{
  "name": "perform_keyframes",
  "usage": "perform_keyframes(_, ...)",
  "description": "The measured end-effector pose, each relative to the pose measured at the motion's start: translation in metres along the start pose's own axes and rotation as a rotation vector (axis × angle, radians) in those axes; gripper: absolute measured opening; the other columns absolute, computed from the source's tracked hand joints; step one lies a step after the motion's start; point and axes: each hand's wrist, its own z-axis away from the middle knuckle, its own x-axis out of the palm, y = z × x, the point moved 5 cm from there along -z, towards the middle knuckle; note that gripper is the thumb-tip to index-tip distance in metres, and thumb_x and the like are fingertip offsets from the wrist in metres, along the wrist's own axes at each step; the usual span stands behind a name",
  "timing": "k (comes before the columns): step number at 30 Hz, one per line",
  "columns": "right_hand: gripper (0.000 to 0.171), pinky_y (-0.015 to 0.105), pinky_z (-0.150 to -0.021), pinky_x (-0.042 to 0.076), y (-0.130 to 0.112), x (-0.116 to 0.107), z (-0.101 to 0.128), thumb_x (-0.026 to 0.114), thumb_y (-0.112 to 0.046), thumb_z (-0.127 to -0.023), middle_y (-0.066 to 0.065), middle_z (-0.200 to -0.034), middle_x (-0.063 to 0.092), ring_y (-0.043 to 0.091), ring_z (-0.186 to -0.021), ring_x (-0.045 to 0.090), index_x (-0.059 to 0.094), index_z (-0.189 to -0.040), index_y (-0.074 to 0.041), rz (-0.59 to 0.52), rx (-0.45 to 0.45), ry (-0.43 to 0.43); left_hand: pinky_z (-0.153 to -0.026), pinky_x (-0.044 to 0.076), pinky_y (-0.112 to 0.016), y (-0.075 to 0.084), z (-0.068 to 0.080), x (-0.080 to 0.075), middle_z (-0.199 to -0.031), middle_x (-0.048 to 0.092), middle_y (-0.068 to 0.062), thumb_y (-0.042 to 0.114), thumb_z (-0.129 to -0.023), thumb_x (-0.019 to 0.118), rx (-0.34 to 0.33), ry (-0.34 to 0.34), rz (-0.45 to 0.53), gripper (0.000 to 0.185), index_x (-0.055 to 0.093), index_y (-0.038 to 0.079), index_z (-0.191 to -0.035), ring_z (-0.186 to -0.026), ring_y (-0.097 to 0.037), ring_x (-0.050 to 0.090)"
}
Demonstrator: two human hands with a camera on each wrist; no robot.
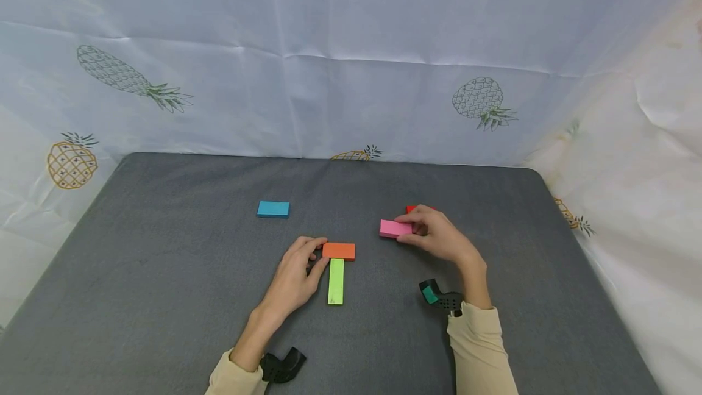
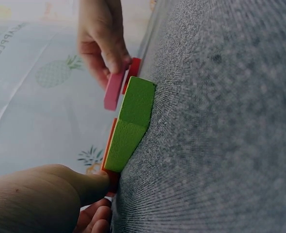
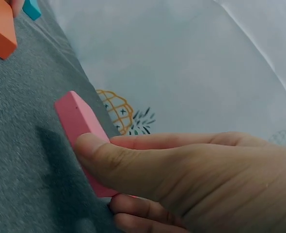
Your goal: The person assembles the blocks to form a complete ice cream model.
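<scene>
My left hand (image 1: 296, 273) pinches the left end of an orange block (image 1: 339, 251) between thumb and fingers. A lime green block (image 1: 336, 282) lies lengthwise on the cloth, its far end against the orange one, so the two form a T. Farther right, my right hand (image 1: 439, 235) grips a pink block (image 1: 395, 228) by its right end, thumb on the near side. In the right wrist view the pink block (image 3: 82, 131) is tilted above its shadow on the cloth. Behind the right fingers a red block (image 1: 411, 208) is mostly hidden.
A blue block (image 1: 273, 209) lies at the back left of the grey cloth-covered table (image 1: 164, 273). White pineapple-print curtains (image 1: 329, 102) hang behind and at the sides. Each wrist wears a black camera mount, one of them the left mount (image 1: 283, 366).
</scene>
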Motion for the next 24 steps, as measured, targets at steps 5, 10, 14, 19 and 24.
perform_keyframes(5,0.037,0.023,-0.073,0.046,-0.007,0.005,-0.004,0.078,-0.014,-0.090,0.009,-0.098,0.061,0.011,-0.082,0.052,0.072,-0.125,-0.002,-0.027,-0.028,-0.011,-0.078,0.055,-0.033,0.000,0.000,0.000,-0.117,0.065,-0.013,0.003,-0.094,0.071,0.000,-0.001,0.004,0.038,0.065,-0.002,-0.131,-0.093,-0.017,0.061)
perform_keyframes(10,0.038,0.023,-0.075,0.047,-0.010,0.009,-0.007,0.079,-0.014,-0.089,0.009,-0.102,0.063,0.012,-0.085,0.053,0.072,-0.125,-0.003,-0.027,-0.006,-0.010,-0.078,0.055,-0.032,0.000,0.000,0.000,-0.117,0.065,-0.013,0.002,-0.094,0.071,0.001,-0.001,0.006,0.038,0.065,-0.002,-0.131,-0.093,-0.016,0.060)
perform_keyframes(14,0.039,0.023,-0.076,0.048,-0.014,0.013,-0.009,0.078,-0.013,-0.090,0.010,-0.106,0.063,0.014,-0.087,0.054,0.071,-0.127,-0.002,-0.034,-0.004,-0.010,-0.077,0.054,-0.032,0.000,0.000,0.000,-0.116,0.065,-0.013,0.002,-0.093,0.071,-0.002,-0.002,0.001,0.038,0.065,-0.002,-0.131,-0.092,-0.016,0.060)
perform_keyframes(19,0.040,0.023,-0.075,0.048,-0.021,0.019,-0.013,0.078,-0.013,-0.091,0.012,-0.108,0.063,0.016,-0.089,0.055,0.070,-0.128,-0.002,-0.044,-0.009,-0.020,-0.078,0.054,-0.032,0.001,0.000,0.000,-0.116,0.065,-0.013,0.003,-0.094,0.071,-0.013,-0.005,-0.008,0.038,0.065,-0.001,-0.131,-0.092,-0.016,0.060)
perform_keyframes(24,0.041,0.024,-0.075,0.048,-0.030,0.027,-0.019,0.078,-0.014,-0.091,0.010,-0.109,0.063,0.017,-0.092,0.055,0.070,-0.129,-0.002,-0.020,-0.020,-0.020,-0.078,0.054,-0.032,0.000,-0.001,0.000,-0.117,0.066,-0.013,0.003,-0.094,0.071,-0.025,-0.006,-0.013,0.037,0.066,-0.001,-0.130,-0.092,-0.015,0.059)
